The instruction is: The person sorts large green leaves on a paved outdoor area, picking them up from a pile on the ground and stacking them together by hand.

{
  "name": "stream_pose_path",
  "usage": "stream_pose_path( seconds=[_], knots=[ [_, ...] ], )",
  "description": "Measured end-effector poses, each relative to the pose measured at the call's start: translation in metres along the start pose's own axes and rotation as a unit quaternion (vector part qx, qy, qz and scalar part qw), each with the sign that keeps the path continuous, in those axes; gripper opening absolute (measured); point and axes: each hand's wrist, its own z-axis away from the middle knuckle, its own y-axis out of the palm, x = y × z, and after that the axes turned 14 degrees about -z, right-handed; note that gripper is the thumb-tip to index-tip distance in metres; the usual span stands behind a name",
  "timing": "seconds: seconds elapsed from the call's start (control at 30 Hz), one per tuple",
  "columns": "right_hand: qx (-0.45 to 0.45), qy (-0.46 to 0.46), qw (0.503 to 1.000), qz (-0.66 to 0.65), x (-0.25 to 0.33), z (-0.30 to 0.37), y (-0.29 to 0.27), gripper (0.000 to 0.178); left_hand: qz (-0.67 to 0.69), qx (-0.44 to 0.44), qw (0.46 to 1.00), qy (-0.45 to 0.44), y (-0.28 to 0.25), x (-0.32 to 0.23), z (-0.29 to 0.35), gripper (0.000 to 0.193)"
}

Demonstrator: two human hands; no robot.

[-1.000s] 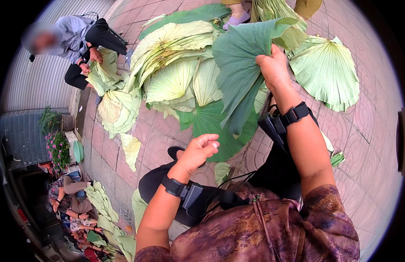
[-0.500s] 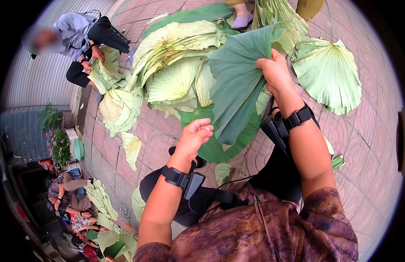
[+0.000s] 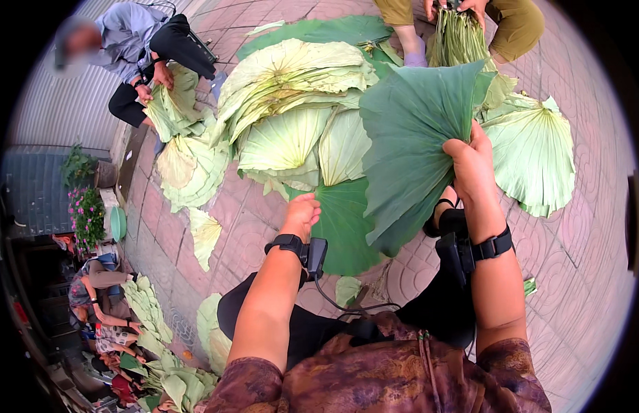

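Observation:
My right hand [image 3: 473,164] is closed on the gathered edge of a dark green lotus leaf [image 3: 419,141], which fans out to the left above the paving. My left hand [image 3: 302,215] has its fingers curled in beside another dark green lotus leaf [image 3: 343,217] lying on the ground; whether it grips anything is hidden. Beyond the hands, a thick pile of folded pale green lotus leaves [image 3: 288,86] rests on more dark leaves. To the right of the held leaf, a pale fan of leaves [image 3: 533,151] lies on the pavement.
Across from me, a person in olive trousers [image 3: 515,31] holds a bundle of leaves [image 3: 460,38]. At the far left, a seated person [image 3: 130,41] handles pale leaves [image 3: 178,103]. Potted flowers [image 3: 87,217] and several more people are at the left edge.
My right hand has drawn the dark leaf rightward and nearer to me. My left hand has curled its fingers in more. The person across now shows both hands at the leaf bundle.

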Motion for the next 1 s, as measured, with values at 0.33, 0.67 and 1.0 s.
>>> stream_pose_path(
  seconds=[0.33,0.67,1.0],
  knots=[
    [0.005,0.047,0.999,-0.013,0.009,0.011,0.007,0.056,-0.033,-0.024,0.999,0.024,0.038,0.002,-0.096,0.063],
    [-0.008,0.084,0.996,0.024,0.011,0.012,0.006,0.068,0.023,-0.014,1.0,-0.007,0.053,0.016,-0.148,0.084],
    [-0.026,0.092,0.994,0.058,0.003,0.006,0.006,0.06,-0.087,0.006,0.995,0.053,0.075,0.015,-0.161,0.044]
  ],
)
